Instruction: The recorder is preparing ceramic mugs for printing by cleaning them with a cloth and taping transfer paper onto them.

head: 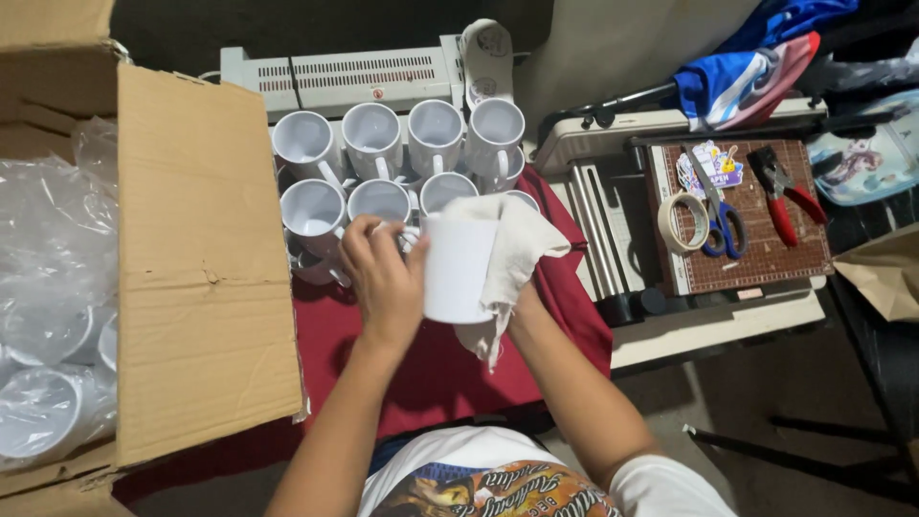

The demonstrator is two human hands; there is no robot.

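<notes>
The left hand [383,278] is wrapped around a plain white mug [459,268], held above the red cloth [431,373] on the table. The right hand [522,297] is mostly hidden under a white rag [512,244] pressed to the mug's side. Behind stand more white mugs [373,134]. At left, an open brown cardboard box [191,258] holds mugs in clear plastic [48,287].

Cardboard box [206,258] left; scissors [720,206], tape roll [687,222], pliers [780,191] right.
</notes>
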